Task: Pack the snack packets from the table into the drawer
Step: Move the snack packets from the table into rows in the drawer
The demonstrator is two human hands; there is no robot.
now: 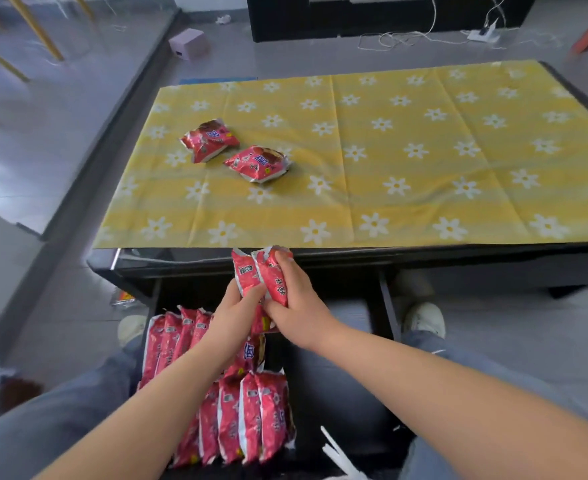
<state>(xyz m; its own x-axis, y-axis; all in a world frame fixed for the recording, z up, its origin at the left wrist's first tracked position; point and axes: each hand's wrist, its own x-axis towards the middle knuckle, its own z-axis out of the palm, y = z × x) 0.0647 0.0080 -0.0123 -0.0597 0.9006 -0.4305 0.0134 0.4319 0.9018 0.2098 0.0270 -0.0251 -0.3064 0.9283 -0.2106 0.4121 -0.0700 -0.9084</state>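
Note:
Two red snack packets lie on the yellow flowered tablecloth [389, 161]: one packet [210, 139] at the left, another packet [258, 163] just right of it. Below the table's front edge, my left hand [235, 311] and my right hand [294, 299] together grip upright red packets [251, 277] above the open drawer [337, 386]. Several red packets [251, 417] stand on edge in rows in the drawer's left half. The right half shows a dark bare bottom.
The black table's front edge [424, 256] runs just above my hands. My knees in grey trousers flank the drawer, with white shoes [424, 318] on the floor. A pink box [189, 45], cables and a black cabinet lie beyond the table.

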